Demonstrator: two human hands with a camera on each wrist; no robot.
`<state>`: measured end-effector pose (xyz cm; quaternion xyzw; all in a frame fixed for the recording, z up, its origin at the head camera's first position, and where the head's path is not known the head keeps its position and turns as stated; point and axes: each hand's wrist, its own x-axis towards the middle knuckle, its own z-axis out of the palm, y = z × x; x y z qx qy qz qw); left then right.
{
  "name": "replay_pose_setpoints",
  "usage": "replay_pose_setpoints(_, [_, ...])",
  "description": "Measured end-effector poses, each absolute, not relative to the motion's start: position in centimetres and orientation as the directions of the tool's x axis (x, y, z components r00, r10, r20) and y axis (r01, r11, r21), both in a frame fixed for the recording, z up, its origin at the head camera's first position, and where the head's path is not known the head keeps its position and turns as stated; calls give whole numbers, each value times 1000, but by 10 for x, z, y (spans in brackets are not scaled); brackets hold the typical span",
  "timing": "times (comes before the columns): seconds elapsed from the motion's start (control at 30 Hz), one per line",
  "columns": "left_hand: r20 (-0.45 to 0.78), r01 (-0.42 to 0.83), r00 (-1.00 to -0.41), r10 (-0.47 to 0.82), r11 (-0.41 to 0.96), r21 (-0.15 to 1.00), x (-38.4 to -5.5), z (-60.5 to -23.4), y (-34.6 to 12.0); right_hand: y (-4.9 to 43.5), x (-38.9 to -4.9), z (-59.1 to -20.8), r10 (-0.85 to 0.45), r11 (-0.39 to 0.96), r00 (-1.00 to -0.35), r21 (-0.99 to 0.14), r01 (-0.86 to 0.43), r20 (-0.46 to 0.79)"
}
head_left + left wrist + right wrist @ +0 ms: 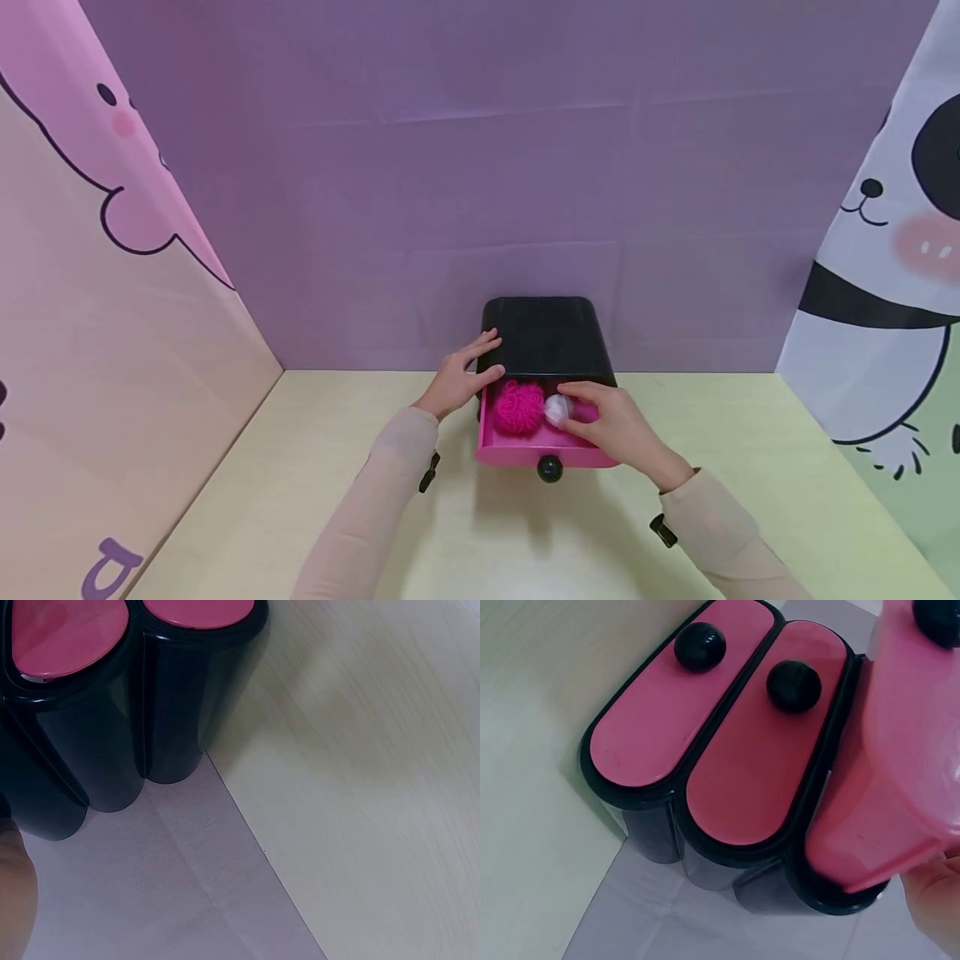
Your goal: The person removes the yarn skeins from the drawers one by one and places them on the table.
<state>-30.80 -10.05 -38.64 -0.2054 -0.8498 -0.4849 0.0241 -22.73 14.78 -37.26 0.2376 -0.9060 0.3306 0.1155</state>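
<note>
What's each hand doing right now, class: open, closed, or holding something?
Left hand: open, touching the cabinet.
Right hand: closed, holding the white ball.

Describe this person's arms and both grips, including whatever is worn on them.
The left sleeve and right sleeve are long, plain and pale beige, with no visible pattern. A small black fitting juts from the inner side of each, one on the left, one on the right. The left grip and right grip are bare hands, without gloves.
</note>
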Motion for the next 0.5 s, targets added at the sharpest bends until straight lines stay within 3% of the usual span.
replay_pose_setpoints(0.5, [245, 380, -909, 337, 429, 819, -311, -384, -102, 140, -240, -368, -415, 700, -878, -532, -476, 240])
